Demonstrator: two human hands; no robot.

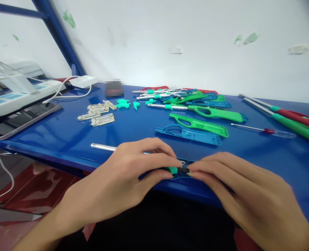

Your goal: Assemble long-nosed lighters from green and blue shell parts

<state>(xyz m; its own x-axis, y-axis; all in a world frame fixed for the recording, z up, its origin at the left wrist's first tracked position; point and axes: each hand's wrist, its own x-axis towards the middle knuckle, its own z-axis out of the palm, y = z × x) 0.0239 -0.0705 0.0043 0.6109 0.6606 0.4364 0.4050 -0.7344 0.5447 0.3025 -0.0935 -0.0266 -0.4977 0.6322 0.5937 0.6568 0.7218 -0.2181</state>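
Observation:
At the table's front edge, my left hand (133,170) has thumb and fingers closed on a small teal plastic piece (173,170). My right hand (238,188) pinches the end of a small black part (183,170), which meets the teal piece. Beneath them lies a blue lighter half-shell (188,162), mostly hidden by my fingers. A silver lighter tube (102,147) sticks out to the left from behind my left hand. Just beyond my hands rest another blue half-shell (191,134) and a green half-shell (201,125).
Clear fuel tanks (102,119) and loose teal pieces (123,103) lie at mid-left. Lighter shells and tubes are heaped (175,94) near the wall. A screwdriver (266,131) and long lighters (295,122) lie right. A tablet (23,120) and a white power strip (26,94) are left.

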